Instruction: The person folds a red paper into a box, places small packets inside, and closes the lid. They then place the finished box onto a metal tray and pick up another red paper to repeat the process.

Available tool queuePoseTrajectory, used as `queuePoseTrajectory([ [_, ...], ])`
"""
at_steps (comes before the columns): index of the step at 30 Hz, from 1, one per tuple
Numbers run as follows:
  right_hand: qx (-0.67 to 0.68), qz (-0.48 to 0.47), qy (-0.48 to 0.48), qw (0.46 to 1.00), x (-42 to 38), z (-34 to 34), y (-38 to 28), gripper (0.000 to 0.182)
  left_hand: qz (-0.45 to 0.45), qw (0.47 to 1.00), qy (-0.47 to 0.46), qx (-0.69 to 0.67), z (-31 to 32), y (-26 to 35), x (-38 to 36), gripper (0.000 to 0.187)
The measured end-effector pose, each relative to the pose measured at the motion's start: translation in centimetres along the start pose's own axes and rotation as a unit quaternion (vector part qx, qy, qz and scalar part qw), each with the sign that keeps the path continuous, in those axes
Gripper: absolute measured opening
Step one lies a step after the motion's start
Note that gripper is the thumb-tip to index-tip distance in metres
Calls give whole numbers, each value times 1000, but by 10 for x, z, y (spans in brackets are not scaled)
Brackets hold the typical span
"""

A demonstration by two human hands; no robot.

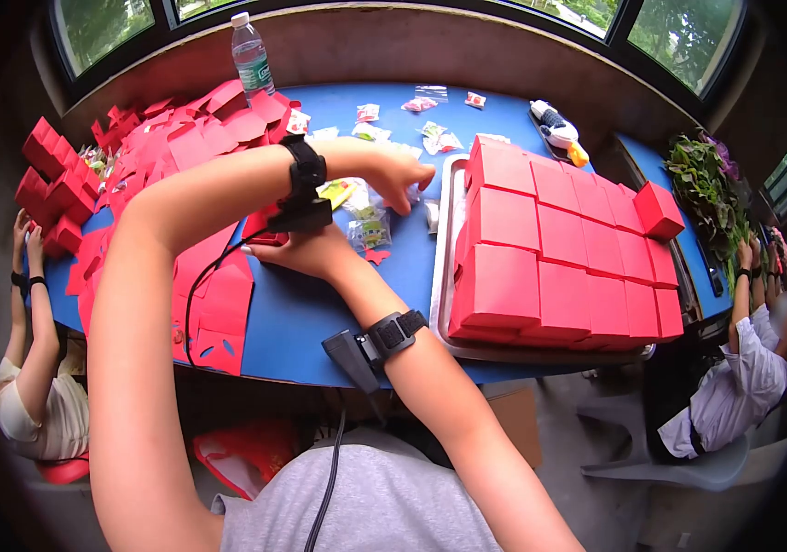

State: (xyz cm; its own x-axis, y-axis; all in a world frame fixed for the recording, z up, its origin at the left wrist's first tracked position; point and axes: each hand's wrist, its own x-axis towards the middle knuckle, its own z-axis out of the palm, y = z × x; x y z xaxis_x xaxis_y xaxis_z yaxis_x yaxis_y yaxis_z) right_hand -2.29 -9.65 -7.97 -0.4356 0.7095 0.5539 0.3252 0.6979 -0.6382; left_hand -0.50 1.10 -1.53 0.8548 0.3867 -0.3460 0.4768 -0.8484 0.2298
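Note:
My two forearms cross over the blue table (297, 336). My left hand (398, 177) reaches over to the right, above small wrapped packets, with its fingers curled downward. Something pale shows at its fingertips, too small to name. Below it and further left, my right hand (297, 255) is closed around a small red paper box (266, 237), partly hidden behind the left wrist's strap. A clear plastic packet (370, 232) and a yellow-green packet (338, 191) lie between the hands. Near the right hand is a red paper scrap (376, 257).
Finished red boxes (550, 239) fill a metal tray (442, 267) on the right. Flat red cardboard pieces (214, 304) cover the left side. A water bottle (251, 57) and a white plush toy (557, 132) stand at the back. Other people sit on both sides; one handles leafy plants (708, 179).

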Motion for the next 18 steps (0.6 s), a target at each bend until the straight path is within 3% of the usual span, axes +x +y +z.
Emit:
queuePoseTrajectory([
  [2,27,-22,49,998,2,1,-1,62,-10,1000,-11,17,-22,-3,-4,35],
  [4,-9,24,19,999,5,1,-1,79,-126,989,74,-23,-62,-13,23,28],
  [6,22,8,34,999,4,0,-2,79,-138,982,126,-3,-78,-20,58,29],
  [7,25,-19,49,998,4,2,1,78,-95,985,142,5,-79,-20,72,35],
  [8,26,-45,65,997,4,6,8,78,-98,989,107,39,-77,-20,85,46],
  [9,44,-84,70,993,7,18,24,75,-129,980,117,91,-58,-25,99,51],
  [10,102,-88,15,991,6,2,12,65,-159,969,127,143,-39,-30,111,56],
  [12,145,-41,86,985,2,-1,1,49,-230,970,63,39,-30,-32,119,71],
  [13,147,-36,90,984,3,3,5,49,-203,973,65,83,-27,-38,120,69],
  [14,133,-30,68,988,6,6,8,43,-219,972,67,43,-23,-39,123,68],
  [16,91,-3,56,994,3,3,3,38,-46,964,3,260,-18,-66,129,62],
  [17,68,22,19,997,2,-2,-1,44,-103,983,131,78,-4,-78,133,53],
  [18,45,43,-18,998,5,-4,-3,50,-107,983,129,78,-8,-70,123,53],
])
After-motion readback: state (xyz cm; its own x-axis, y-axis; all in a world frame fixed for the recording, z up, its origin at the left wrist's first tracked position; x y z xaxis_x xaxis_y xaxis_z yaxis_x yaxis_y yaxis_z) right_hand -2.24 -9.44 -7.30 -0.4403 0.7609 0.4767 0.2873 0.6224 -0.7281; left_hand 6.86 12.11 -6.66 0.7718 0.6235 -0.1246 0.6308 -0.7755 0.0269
